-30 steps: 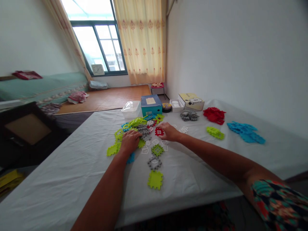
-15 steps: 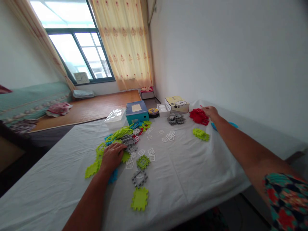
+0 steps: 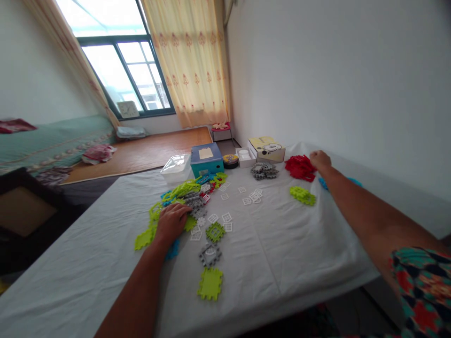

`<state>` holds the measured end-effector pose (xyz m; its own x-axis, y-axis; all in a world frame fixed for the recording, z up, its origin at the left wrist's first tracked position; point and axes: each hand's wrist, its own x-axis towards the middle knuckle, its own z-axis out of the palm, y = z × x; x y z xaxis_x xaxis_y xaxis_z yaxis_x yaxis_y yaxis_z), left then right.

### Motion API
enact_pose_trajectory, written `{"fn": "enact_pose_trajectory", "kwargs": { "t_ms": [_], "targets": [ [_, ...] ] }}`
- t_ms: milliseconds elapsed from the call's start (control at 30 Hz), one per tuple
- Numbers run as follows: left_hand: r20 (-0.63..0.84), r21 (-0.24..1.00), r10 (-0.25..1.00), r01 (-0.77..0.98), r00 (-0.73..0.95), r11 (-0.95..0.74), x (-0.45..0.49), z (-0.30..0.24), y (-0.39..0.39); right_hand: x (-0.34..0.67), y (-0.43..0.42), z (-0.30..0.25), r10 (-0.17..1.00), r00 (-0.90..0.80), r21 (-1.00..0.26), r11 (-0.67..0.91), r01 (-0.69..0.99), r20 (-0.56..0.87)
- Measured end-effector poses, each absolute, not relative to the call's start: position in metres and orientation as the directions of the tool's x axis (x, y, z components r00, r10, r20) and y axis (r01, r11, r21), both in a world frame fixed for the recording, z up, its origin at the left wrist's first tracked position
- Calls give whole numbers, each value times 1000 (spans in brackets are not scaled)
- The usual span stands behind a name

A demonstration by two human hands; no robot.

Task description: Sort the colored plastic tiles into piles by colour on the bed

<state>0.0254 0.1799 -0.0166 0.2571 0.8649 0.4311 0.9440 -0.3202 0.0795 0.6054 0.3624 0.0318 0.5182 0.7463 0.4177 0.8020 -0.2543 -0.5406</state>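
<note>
My left hand [image 3: 172,221] lies flat, fingers spread, on the near edge of a mixed pile of green, grey, blue and red plastic tiles [image 3: 188,191]. Far to the right, my right hand [image 3: 320,160] is curled at the right edge of a pile of red tiles [image 3: 299,167]; I cannot see what its fingers hold, if anything. A small green pile [image 3: 302,195] lies just in front of the red one. A blue pile [image 3: 353,180] is mostly hidden behind my right forearm. A grey pile [image 3: 264,170] sits left of the red tiles.
Loose tiles lie in front of the mixed pile: a green frame [image 3: 215,232], a grey one [image 3: 210,254], a solid green one [image 3: 210,283]. Small white pieces [image 3: 253,197] are scattered mid-table. A clear tub [image 3: 176,167], blue box [image 3: 206,159] and yellow box [image 3: 267,149] line the white-clothed table's [image 3: 282,253] far edge.
My right hand left the mixed pile, where it had a red tile, and reached across to the red pile. My left hand stayed on the mixed pile. The view swung right.
</note>
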Motion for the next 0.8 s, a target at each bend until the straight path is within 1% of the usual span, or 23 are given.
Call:
{"fn": "enact_pose_trajectory", "kwargs": {
  "t_ms": [67,100,167,233,267,300,333,400,433,467,500,533,600,667,733,800],
  "targets": [
    [421,94,872,944,251,-317,28,-16,179,581,359,33,763,446,-503,-186,844,467],
    [419,100,873,943,249,-317,29,-16,178,563,355,33,781,369,-478,-103,872,503],
    [431,109,869,942,244,-318,30,-15,177,516,340,31,830,127,-433,148,889,544],
    [471,121,857,948,208,-296,30,-14,176,460,312,27,847,-175,-428,420,801,503],
    [497,129,850,954,176,-272,29,-14,175,431,294,24,822,-322,-427,530,733,469],
    [523,139,842,960,136,-241,28,-13,173,403,273,22,774,-455,-429,627,651,441],
    [544,150,834,967,95,-208,26,-12,172,377,250,19,694,-587,-431,720,544,417],
    [572,177,820,973,18,-144,22,-10,170,336,203,15,438,-829,-395,870,295,346],
    [578,191,816,974,-13,-119,20,-9,169,321,181,14,307,-902,-372,910,184,304],
    [582,203,813,974,-38,-100,19,-8,168,309,162,12,194,-946,-349,932,95,261],
    [583,211,811,973,-53,-88,18,-7,168,300,146,10,108,-969,-327,944,30,221],
    [583,217,810,973,-60,-84,18,-7,167,294,134,8,52,-981,-309,951,-9,188],
    [585,217,809,971,-51,-96,19,-6,168,286,125,3,15,-989,-281,959,-28,148],
    [590,210,807,970,-28,-120,22,-7,168,280,132,-2,58,-987,-253,967,19,148],
    [596,203,803,968,-1,-150,23,-8,169,277,151,-4,166,-964,-239,964,115,207],
    [602,201,798,964,20,-176,23,-10,170,278,175,-1,297,-902,-263,940,218,313]
  ]
}}
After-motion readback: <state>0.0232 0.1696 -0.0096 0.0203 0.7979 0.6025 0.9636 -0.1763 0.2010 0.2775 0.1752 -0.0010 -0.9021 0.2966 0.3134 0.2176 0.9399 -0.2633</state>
